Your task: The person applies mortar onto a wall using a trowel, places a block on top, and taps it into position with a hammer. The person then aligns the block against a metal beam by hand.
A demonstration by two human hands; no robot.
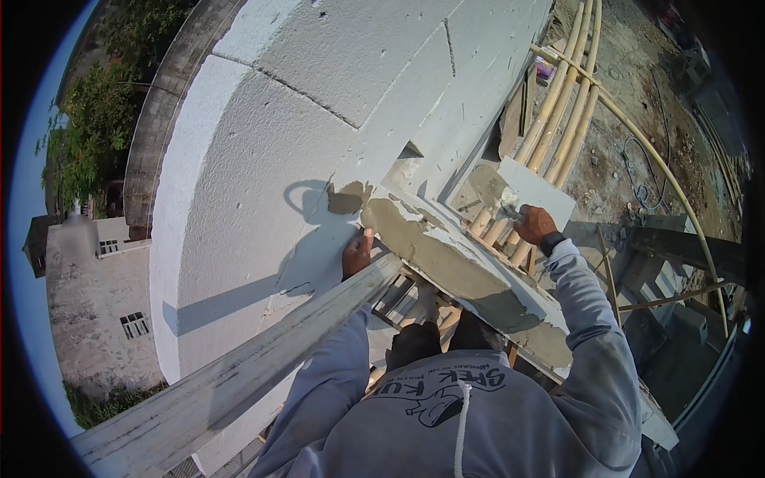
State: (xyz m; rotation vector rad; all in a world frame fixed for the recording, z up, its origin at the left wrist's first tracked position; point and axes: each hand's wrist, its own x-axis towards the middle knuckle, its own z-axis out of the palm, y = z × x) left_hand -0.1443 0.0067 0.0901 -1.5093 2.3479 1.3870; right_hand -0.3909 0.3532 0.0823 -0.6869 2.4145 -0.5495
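My right hand (535,224) is closed round the handle of a trowel (510,209), its blade at grey mortar (486,185) beside a pale flat board (546,191). My left hand (356,253) is held against the white block wall (255,151), next to the end of a long beam (239,350). Its fingers are curled together, and what they grip, if anything, is hidden. Wet mortar (434,247) covers the top of a narrow block ledge (550,338) between my hands. A smaller mortar patch (349,197) sticks to the wall just above my left hand.
Bamboo poles (570,88) run along the right side, with a curved pole (661,159) farther out. Below lies rubble ground (629,119) with a coiled hose (641,179). A square hole (406,159) opens in the wall. A building (96,295) and trees (96,119) are at left.
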